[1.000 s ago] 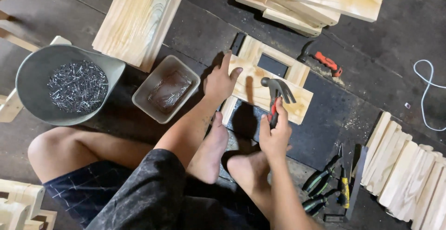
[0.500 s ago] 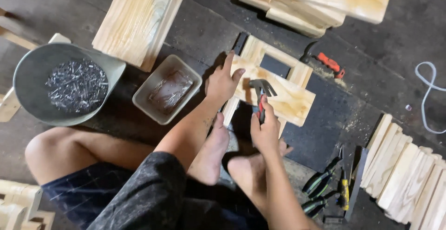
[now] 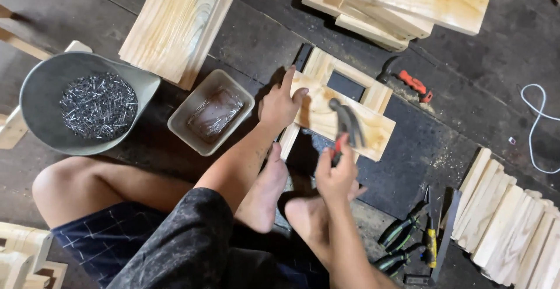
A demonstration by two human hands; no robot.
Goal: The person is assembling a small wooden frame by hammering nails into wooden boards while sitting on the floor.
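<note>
On the dark, gritty floor (image 3: 443, 149), at its left edge, stands a grey, rounded metal pan (image 3: 41, 99) with a pouring lip, heaped with thin shiny nails (image 3: 98, 105). Behind it, toward the far edge, lies a pale plank (image 3: 178, 20) of smooth wood with curving grain, and just beside the pan's lip sits a shallow rectangular tray (image 3: 189, 131) of dull beige with rounded corners, holding a crumpled clear wrap over something brownish. The left hand (image 3: 280, 105) lies flat, fingers spread and straight, pressing on the near-left end of a flat wooden slat (image 3: 361, 125) that rests across a small rectangular wooden frame (image 3: 373, 90) with a dark opening in its middle; the hand grips nothing, only holds the slat down. The right hand (image 3: 335, 175) is curled tight round the red handle of a hammer (image 3: 347, 122), whose dark metal head hangs blurred just over the slat's middle. Two bare feet are tucked close below the frame, near the floor's near edge. Past the frame, toward the far edge, lie a stack of thick pale boards (image 3: 408, 3) and a second hammer (image 3: 408, 79) with a red grip. Near the right edge, a few pliers (image 3: 399, 233) with green and black grips lie together, beside a fanned row of short, narrow wooden strips (image 3: 507, 225), and a loop of white cord (image 3: 539, 125) curls at the far right.
</note>
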